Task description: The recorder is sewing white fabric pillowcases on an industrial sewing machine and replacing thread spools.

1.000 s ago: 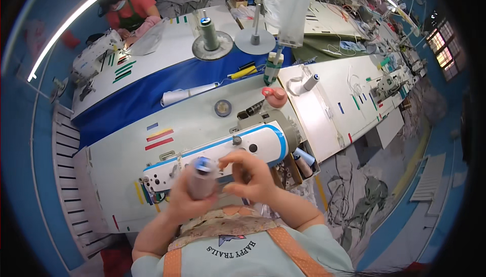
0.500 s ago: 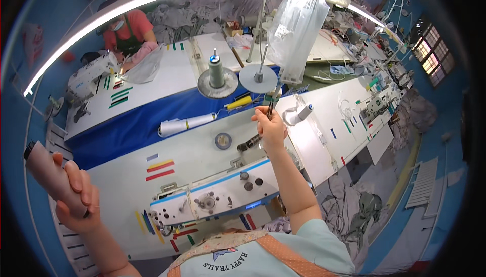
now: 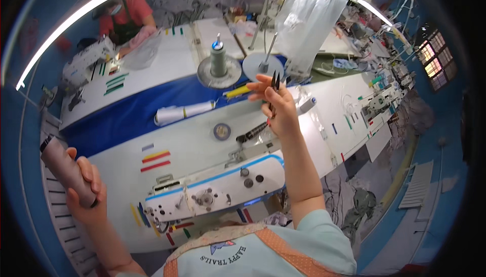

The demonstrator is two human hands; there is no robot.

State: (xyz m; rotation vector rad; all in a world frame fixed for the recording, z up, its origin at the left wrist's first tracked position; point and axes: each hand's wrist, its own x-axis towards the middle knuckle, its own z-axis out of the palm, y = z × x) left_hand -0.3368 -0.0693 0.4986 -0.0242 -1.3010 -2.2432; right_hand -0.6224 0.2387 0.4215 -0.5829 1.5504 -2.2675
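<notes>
My left hand (image 3: 91, 191) wraps round a greyish-mauve cone of thread (image 3: 66, 164), held tilted at the far left. Raised beyond the sewing machine (image 3: 217, 183), my right hand (image 3: 281, 109) grips dark thread snips (image 3: 275, 81) with their points upward; some of its fingers reach out to the left. That hand is near the bare spool disc (image 3: 251, 68) of the thread stand. Beside the disc, a grey-green thread cone (image 3: 218, 63) stands upright on its own round plate. A white thread cone (image 3: 182, 112) lies on its side farther left.
A yellow cone (image 3: 237, 92) lies by the blue cloth (image 3: 109, 130). Coloured tape strips (image 3: 156, 160) and a small round dish (image 3: 221, 131) are on the white table. Across from me, a person (image 3: 126, 21) sits at another machine. A clear plastic bag (image 3: 309, 21) hangs beside the lamp.
My right hand has risen and moved a little right, its fingers spreading and the snips' points now showing above it. My left hand, with the thread cone, has shifted right. The view has tilted slightly.
</notes>
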